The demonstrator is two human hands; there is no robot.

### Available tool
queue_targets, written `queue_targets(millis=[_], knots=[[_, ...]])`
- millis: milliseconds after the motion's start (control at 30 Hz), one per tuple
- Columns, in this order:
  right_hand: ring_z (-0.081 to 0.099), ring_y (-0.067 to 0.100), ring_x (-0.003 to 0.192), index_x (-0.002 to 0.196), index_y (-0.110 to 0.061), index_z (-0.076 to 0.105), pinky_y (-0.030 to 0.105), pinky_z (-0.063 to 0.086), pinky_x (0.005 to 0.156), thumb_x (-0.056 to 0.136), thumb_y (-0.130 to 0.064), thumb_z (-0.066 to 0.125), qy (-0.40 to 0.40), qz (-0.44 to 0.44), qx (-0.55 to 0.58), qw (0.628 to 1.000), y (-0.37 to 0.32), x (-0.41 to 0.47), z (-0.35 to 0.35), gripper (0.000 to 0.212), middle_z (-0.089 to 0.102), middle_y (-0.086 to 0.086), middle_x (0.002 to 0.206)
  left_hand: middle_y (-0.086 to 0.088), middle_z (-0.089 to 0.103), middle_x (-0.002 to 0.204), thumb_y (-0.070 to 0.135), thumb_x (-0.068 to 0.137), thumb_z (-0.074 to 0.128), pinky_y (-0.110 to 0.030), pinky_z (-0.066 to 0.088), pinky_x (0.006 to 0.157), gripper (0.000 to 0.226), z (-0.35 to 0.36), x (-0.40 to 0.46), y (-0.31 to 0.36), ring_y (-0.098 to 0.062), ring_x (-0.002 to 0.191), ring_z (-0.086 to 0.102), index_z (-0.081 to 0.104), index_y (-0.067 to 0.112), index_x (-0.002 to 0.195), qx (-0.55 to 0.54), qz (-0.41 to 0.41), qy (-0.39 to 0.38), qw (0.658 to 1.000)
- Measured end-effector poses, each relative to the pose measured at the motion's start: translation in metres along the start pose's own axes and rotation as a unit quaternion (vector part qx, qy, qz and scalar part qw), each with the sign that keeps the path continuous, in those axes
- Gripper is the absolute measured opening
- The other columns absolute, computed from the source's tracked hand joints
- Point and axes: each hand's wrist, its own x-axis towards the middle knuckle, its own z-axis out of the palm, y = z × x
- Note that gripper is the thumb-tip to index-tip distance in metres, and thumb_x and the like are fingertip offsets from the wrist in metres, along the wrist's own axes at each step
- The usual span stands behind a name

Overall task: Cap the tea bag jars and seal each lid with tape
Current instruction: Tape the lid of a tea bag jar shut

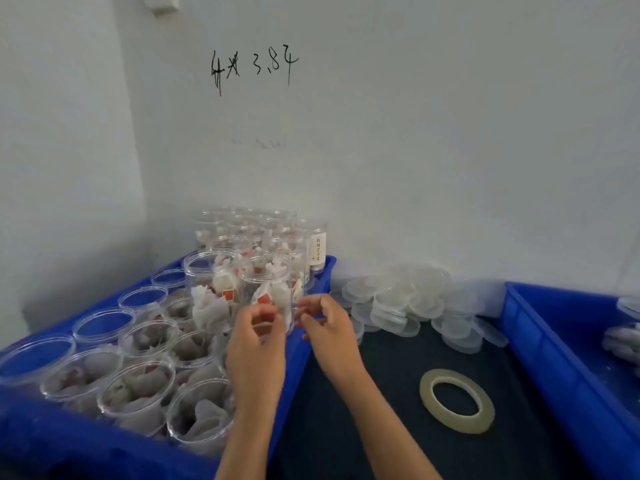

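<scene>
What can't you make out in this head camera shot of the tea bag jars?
- Left hand and right hand: motion blur hides whether they pinch clear tape against the raised clear plastic jar.
- Rear labelled jar: print too small.
- Right blue plastic bin: contents cut off by the frame edge.
- Translucent tape roll: loose end not discernible.

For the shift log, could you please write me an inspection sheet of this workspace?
Surface: dark mat between two bins.
Job's things: left blue bin of open tea bag jars; one raised jar; clear lids piled by the wall; tape roll lying flat.
Clutter: right blue bin, contents unclear.
Hands: left hand and right hand at the raised jar, fingers curled; grip unclear.
Cables: nothing seen.
Surroundings: white wall with handwriting.
</scene>
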Motion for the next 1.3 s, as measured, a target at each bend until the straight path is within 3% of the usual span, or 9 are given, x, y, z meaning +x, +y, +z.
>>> queue_targets(millis=[167,300,400,533,767,967,1067,1200,1300], knots=[[0.056,0.003,0.096,0.117,-0.018,0.049,0.013,0.049,0.073,0.091,-0.001,0.054,0.035,-0.012,0.056,0.998,0.005,0.026,0.033,0.032,0.054,-0.002,0.114,-0.010,0.053,0.122,0.017,0.079,0.077,-0.044,0.049,0.093,0.051,0.017,-0.001,-0.001,-0.028,0.115,0.051,0.050,0.011,0.122,-0.013,-0.086,0.151,0.985],[0.053,0.006,0.106,0.128,-0.020,0.040,0.013,0.049,0.079,0.085,-0.008,0.067,0.047,-0.021,0.084,0.995,0.017,0.034,0.041,0.052,0.048,-0.001,0.122,-0.016,0.039,0.139,0.016,0.076,0.080,-0.039,0.039,0.095,0.072,0.025,0.002,-0.002,-0.033,0.129,0.039,0.041,0.008,0.136,0.007,-0.105,0.136,0.985],[0.051,0.017,0.115,0.135,-0.017,0.033,0.029,0.048,0.096,0.079,-0.016,0.077,0.013,-0.008,0.064,0.998,0.020,0.044,0.041,0.072,0.046,0.004,0.128,-0.020,0.035,0.144,0.020,0.085,0.071,-0.048,0.039,0.100,0.069,0.025,0.013,-0.005,-0.036,0.130,0.039,0.035,0.005,0.141,0.042,-0.092,0.097,0.990],[0.046,0.023,0.122,0.137,-0.017,0.029,0.037,0.045,0.102,0.070,-0.016,0.084,-0.014,0.013,0.041,0.999,0.020,0.057,0.045,0.086,0.043,0.007,0.133,-0.025,0.037,0.143,0.024,0.094,0.056,-0.054,0.039,0.100,0.056,0.026,0.024,-0.008,-0.041,0.128,0.041,0.034,0.004,0.141,0.084,-0.085,0.083,0.989],[0.041,0.023,0.122,0.138,-0.023,0.029,0.037,0.041,0.104,0.069,-0.029,0.084,0.008,0.006,-0.064,0.998,0.021,0.066,0.040,0.089,0.040,0.003,0.134,-0.021,0.026,0.152,0.021,0.097,0.054,-0.053,0.032,0.107,0.067,0.033,0.020,-0.004,-0.042,0.136,0.032,0.020,0.015,0.154,0.117,-0.062,0.056,0.990],[0.030,0.019,0.119,0.136,-0.021,0.029,0.033,0.034,0.103,0.067,-0.038,0.084,0.054,-0.014,-0.092,0.994,0.017,0.039,0.007,0.090,0.031,0.001,0.125,-0.025,0.033,0.145,0.019,0.095,0.058,-0.052,0.032,0.105,0.059,0.050,0.003,0.005,-0.043,0.129,0.037,0.033,0.011,0.148,0.142,-0.030,0.058,0.988],[0.046,0.019,0.118,0.127,-0.021,0.033,0.038,0.044,0.101,0.067,-0.026,0.085,0.079,-0.037,-0.043,0.995,0.022,0.022,-0.025,0.080,0.042,0.003,0.125,-0.026,0.034,0.142,0.020,0.091,0.064,-0.050,0.033,0.105,0.061,0.069,-0.014,0.009,-0.041,0.129,0.036,0.036,0.009,0.144,0.148,0.000,0.015,0.989],[0.059,0.004,0.102,0.121,-0.029,0.029,0.017,0.052,0.084,0.069,-0.014,0.084,0.108,-0.017,0.004,0.994,0.038,0.004,-0.072,0.077,0.054,-0.004,0.117,-0.015,0.038,0.139,0.025,0.087,0.070,-0.042,0.041,0.102,0.066,0.102,-0.035,0.001,-0.029,0.128,0.040,0.037,0.013,0.142,0.162,0.058,-0.084,0.982],[0.057,0.008,0.110,0.128,-0.021,0.029,0.026,0.051,0.093,0.066,-0.011,0.086,0.153,0.001,0.001,0.988,0.057,-0.007,-0.095,0.085,0.052,-0.004,0.120,0.001,0.055,0.119,0.013,0.083,0.072,-0.032,0.050,0.088,0.055,0.122,-0.044,-0.016,-0.019,0.111,0.056,0.043,0.020,0.129,0.077,0.052,-0.190,0.977]])
